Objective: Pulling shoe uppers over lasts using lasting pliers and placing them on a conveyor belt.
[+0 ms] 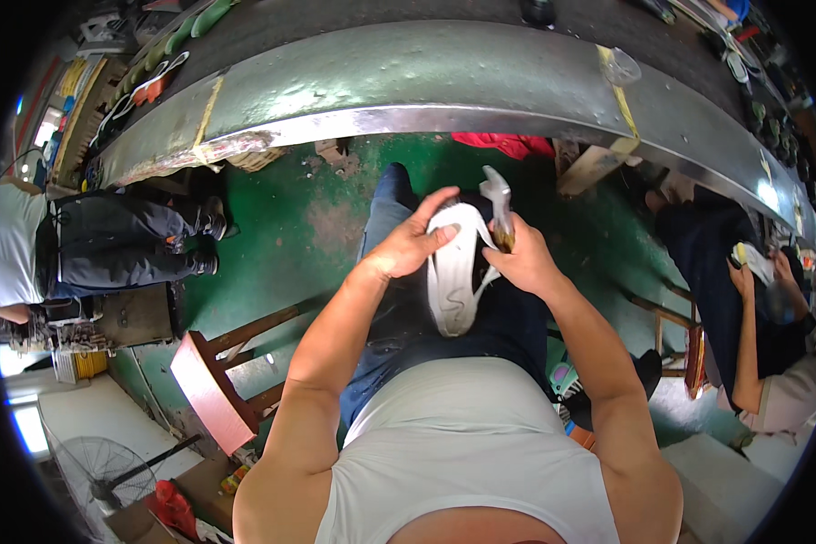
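Over the lap, a white shoe sole (455, 272) is held sole-up, gripped at its toe end by the left hand (412, 243). A small metal tool (499, 204) is clasped in the right hand (521, 263). Beyond, a green floor (281, 236) and a long steel conveyor (408, 82) are seen.

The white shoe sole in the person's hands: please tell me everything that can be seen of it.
The white shoe sole is long, flat and rounded at both ends, and looks like rubber or foam. A wavy groove runs across its lower half. It lies lengthwise over the person's lap, above the dark trousers. The left hand grips its upper left edge, thumb across the face. The right hand touches its right edge while holding a small metal tool with a brown handle.
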Available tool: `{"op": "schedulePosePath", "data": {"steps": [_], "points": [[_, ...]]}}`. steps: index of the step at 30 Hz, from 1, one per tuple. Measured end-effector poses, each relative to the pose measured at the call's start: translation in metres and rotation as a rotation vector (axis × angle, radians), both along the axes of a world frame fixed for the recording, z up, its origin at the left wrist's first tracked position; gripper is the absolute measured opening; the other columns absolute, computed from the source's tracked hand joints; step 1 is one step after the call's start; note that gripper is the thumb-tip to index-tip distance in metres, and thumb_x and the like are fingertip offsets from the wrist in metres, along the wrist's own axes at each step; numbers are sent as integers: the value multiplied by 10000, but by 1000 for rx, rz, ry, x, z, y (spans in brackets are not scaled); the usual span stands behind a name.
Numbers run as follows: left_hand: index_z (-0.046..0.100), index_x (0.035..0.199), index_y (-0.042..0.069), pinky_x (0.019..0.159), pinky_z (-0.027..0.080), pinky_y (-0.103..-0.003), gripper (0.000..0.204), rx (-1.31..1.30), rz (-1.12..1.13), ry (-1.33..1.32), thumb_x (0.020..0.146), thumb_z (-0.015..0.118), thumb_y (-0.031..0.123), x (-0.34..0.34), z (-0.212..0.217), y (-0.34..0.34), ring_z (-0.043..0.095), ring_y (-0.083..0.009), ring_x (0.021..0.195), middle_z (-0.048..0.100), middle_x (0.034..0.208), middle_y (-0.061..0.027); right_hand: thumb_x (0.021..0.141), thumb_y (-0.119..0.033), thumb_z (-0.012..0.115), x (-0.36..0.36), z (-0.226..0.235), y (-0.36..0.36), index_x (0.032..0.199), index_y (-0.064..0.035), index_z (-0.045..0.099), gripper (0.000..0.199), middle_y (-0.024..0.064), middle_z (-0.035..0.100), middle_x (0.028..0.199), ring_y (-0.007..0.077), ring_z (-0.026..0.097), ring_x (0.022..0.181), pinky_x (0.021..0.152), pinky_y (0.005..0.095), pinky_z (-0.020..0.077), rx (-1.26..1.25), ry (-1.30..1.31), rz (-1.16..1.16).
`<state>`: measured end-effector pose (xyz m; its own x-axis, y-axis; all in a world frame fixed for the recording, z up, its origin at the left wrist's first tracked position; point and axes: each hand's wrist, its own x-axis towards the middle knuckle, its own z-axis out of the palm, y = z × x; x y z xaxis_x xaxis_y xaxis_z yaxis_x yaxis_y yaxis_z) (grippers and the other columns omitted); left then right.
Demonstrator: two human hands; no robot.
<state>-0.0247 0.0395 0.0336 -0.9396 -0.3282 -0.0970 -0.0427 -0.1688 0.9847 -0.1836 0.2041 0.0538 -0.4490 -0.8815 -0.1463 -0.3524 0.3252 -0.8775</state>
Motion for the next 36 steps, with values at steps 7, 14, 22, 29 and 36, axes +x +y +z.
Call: {"op": "schedulePosePath", "data": {"steps": [7,14,22,29,36], "points": [[260,1528,129,1075,361,-314,626,-196,-114,-22,998,594,133,-9,-3,3,447,-161,1243,494,1339,-90,763,-27,691,-13,5,-5,1086,23,510,373,255,531,1374,438,600,1134,919,440,527,-356,719,224],[303,1503,117,1061,391,-332,641,-220,-161,-37,961,645,146,-9,6,11,481,-189,1237,508,1346,-108,842,-21,651,-30,30,-18,1026,-26,601,190,182,709,927,362,708,827,763,437,562,-262,455,237],[494,1395,127,1045,411,-323,420,-101,95,80,991,607,131,10,8,23,469,-158,1251,507,1339,-50,960,-149,603,-67,37,9,1149,-40,581,219,58,681,942,112,622,724,627,255,503,-250,-416,-179],[467,1389,136,1030,372,-291,436,-36,164,-88,1044,514,399,4,0,15,466,-129,1130,551,1199,-39,987,-138,544,34,26,88,1253,36,540,318,113,679,1069,93,599,704,592,248,508,82,-645,12],[299,1495,116,1045,380,-308,561,-29,41,-64,1034,563,294,4,2,19,476,-159,1176,535,1269,-75,967,-125,562,28,36,59,1175,38,579,264,74,644,914,112,601,688,617,246,511,126,-644,75]]}}
